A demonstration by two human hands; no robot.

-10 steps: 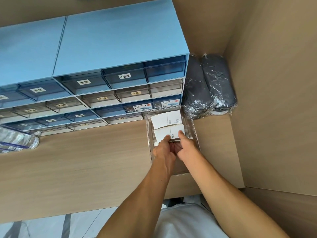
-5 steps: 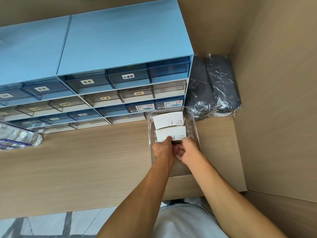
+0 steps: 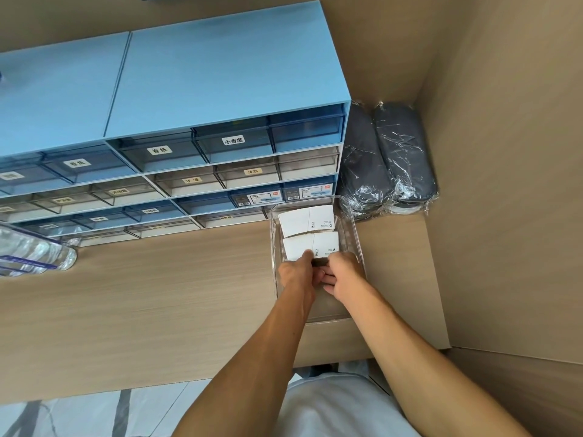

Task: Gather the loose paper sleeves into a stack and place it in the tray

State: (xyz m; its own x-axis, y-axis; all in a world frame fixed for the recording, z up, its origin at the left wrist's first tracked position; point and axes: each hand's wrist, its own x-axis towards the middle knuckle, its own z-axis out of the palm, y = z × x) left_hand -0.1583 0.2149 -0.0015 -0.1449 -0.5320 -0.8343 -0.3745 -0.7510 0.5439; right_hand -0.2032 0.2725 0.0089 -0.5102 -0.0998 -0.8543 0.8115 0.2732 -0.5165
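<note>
A: Status on the paper sleeves?

B: Two white stacks, both inside the clear tray [image 3: 356, 228]. Far stack [image 3: 304, 219] lies at the back end of the tray. Near stack [image 3: 310, 246] sits just in front of it, edges close, can't tell if they touch.

A: Hands?

B: Both inside the tray, at the near stack's front edge. Left hand [image 3: 298, 272] has its fingers curled, thumb resting on top of the near stack. Right hand [image 3: 342, 274] is curled too, fingertips on the stack's front right corner. Both look closed on the near stack, pinching it from the front. Knuckles of the two hands are just beside each other, roughly touching.

A: Is the stack down or lifted?

B: Can't tell. The front edge is hidden under the fingers. A dark strip shows between the hands at that edge, can't make out what it is.

A: Tray position?

B: On the desk [image 3: 142, 298], right side, its far end up against the blue drawer cabinet [image 3: 220, 89]. Two dark plastic-wrapped bundles [image 3: 388, 162] sit in the corner just right of the cabinet, behind the tray. A clear plastic bottle [image 3: 31, 253] lies at the left edge of the desk, well apart from the tray.
</note>
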